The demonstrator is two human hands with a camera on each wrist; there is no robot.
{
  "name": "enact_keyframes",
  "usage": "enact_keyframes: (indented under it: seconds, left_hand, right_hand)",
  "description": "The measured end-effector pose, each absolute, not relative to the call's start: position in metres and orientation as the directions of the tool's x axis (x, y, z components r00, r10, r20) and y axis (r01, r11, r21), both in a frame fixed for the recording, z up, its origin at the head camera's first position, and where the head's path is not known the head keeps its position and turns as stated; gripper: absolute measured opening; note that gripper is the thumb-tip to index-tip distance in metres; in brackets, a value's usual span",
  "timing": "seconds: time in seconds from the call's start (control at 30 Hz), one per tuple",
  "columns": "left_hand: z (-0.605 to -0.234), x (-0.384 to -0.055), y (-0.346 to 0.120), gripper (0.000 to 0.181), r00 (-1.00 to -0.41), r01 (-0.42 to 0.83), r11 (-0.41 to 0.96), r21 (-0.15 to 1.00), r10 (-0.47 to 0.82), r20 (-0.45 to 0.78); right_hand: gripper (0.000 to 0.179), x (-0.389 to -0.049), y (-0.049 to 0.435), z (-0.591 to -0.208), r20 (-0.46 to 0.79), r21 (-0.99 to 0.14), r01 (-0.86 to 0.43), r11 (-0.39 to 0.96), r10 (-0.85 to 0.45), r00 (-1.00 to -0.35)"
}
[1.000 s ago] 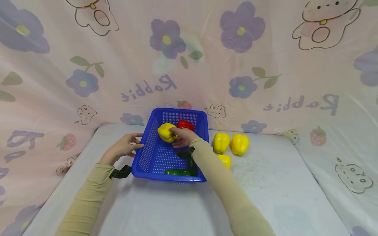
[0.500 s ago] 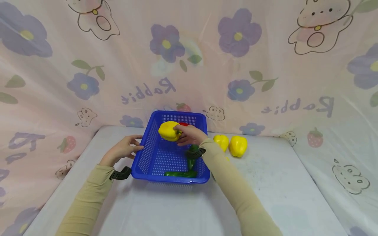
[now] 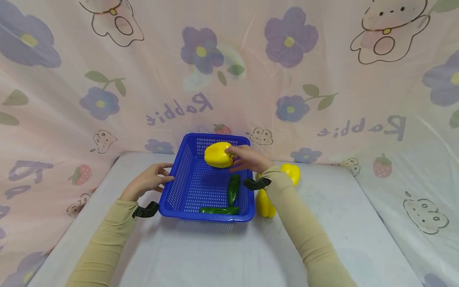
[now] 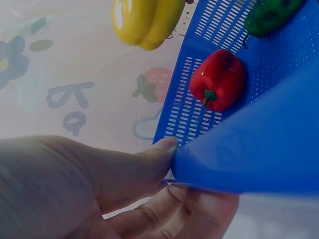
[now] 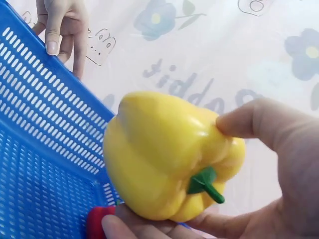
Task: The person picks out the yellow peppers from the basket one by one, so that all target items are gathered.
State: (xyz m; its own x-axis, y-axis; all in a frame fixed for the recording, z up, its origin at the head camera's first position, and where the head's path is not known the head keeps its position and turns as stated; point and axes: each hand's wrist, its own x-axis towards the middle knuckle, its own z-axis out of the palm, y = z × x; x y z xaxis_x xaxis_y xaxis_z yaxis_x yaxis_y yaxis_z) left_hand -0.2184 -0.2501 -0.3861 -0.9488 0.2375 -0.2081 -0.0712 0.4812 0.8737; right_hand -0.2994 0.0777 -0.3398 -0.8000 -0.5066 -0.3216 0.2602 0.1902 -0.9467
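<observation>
My right hand [image 3: 251,158] grips a yellow bell pepper [image 3: 217,154] by its stem end, thumb on one side and fingers on the other. The pepper hangs over the far part of a blue perforated plastic basket [image 3: 211,218]. On the basket's left rim, my left hand [image 3: 152,178] pinches the edge between thumb and fingers. A red bell pepper [image 4: 219,79] lies in the basket, hidden in the head view behind the held pepper. Two long green peppers lie in the basket: one [image 3: 234,189] along the right wall, the other [image 3: 219,210] along the near wall.
Right of the basket, a yellow bell pepper [image 3: 266,203] sits on the white table [image 3: 344,223]. Behind it is another yellow pepper [image 3: 290,173], partly covered by my right sleeve [image 3: 297,215]. A patterned cloth [image 3: 244,87] hangs behind the table.
My right hand has lifted the yellow bell pepper and moved it rightward, covering the red pepper in the head view. The left hand stays on the rim.
</observation>
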Motion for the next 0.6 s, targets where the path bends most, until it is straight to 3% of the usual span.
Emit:
enact_keyframes:
  seconds: [0.6]
  left_hand:
    - [-0.389, -0.219, -0.25, 0.061, -0.952, -0.068, 0.48, 0.875, 0.23, -0.2]
  right_hand:
    - [0.043, -0.282, 0.133, -0.337, -0.228, -0.964, 0.118, 0.238, -0.514, -0.827]
